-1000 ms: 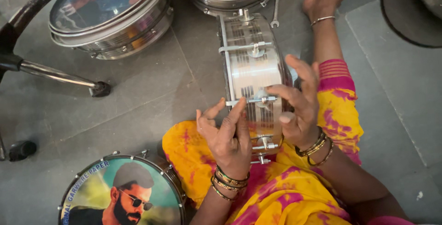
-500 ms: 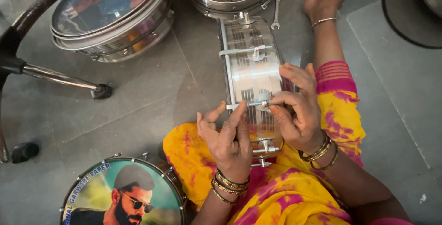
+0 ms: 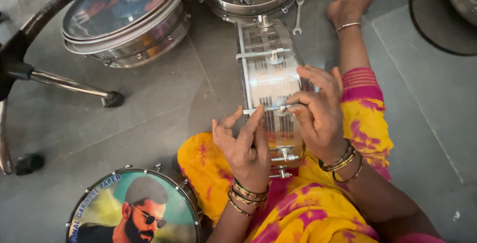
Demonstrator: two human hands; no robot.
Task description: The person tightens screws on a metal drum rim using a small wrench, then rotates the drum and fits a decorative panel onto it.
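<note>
Head view: metal drum shell [image 3: 271, 81] lies on its side across the lap, long axis running away from the person. Right hand [image 3: 320, 111] pinches a tension rod [image 3: 271, 109] on the shell's near half. Left hand [image 3: 246, 146], fingers loose (holding nothing), touches the rod's left end.

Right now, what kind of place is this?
Likely a small drum-making or repair workshop, worked on the floor: the person's hands fit a tension rod on a metal drum shell, finished drums and a spanner nearby.
</note>
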